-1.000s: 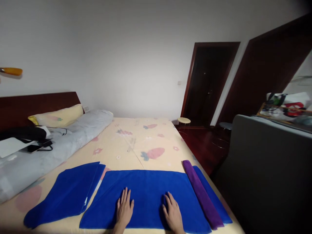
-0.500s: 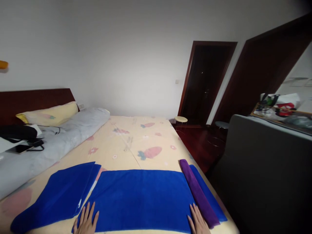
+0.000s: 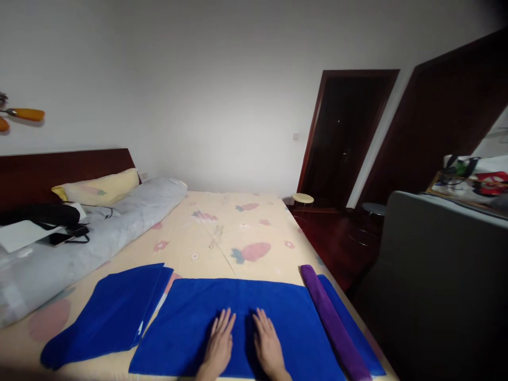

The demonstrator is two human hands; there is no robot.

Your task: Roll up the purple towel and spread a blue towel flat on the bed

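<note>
A blue towel (image 3: 190, 317) lies spread flat across the near edge of the bed (image 3: 222, 238). My left hand (image 3: 220, 344) and my right hand (image 3: 268, 344) both rest palm down on its middle, fingers spread, close beside each other. A second blue towel (image 3: 111, 312), folded, lies to the left of it. A rolled purple towel (image 3: 333, 323) lies along the right side, on top of another blue towel (image 3: 353, 328).
A grey rolled quilt (image 3: 91, 233) and a yellow pillow (image 3: 99, 188) lie at the bed's left by the dark headboard, with a phone and cables. A grey sofa back (image 3: 444, 286) stands right of the bed. Two small stools stand near a dark doorway (image 3: 345, 137).
My hands went from the towel's middle out to its left and right ends, then came back together at the middle. The view shifted slightly.
</note>
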